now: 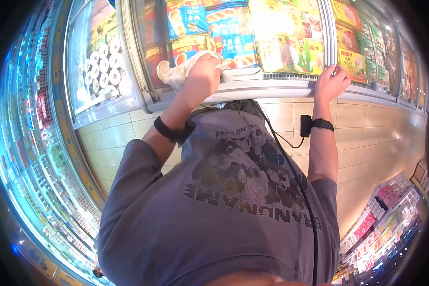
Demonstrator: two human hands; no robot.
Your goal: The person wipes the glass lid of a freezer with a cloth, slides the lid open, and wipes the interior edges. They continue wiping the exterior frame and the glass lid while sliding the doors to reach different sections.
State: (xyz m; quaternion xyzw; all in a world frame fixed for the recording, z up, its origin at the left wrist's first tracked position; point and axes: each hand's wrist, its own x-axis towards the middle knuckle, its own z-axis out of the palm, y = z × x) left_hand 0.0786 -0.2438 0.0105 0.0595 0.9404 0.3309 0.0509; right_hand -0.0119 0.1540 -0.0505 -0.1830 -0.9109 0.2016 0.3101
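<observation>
Cream cloth (170, 74), grey shirt (176, 238) with dark print (245, 174)

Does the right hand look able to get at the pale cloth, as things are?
Probably yes: no tall thing seems to stand between the right hand and the pale cloth. However, the left hand grips it and covers part.

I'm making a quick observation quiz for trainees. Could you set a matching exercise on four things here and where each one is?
Things
1. Cloth
2. Right hand
3. Black cable
4. Blue packets

Places
A. Running over the grey shirt
B. Inside the freezer
C. In the grip of the left hand
D. At the near end of a metal frame strip

Right pairs: 1-C, 2-D, 3-A, 4-B
</observation>
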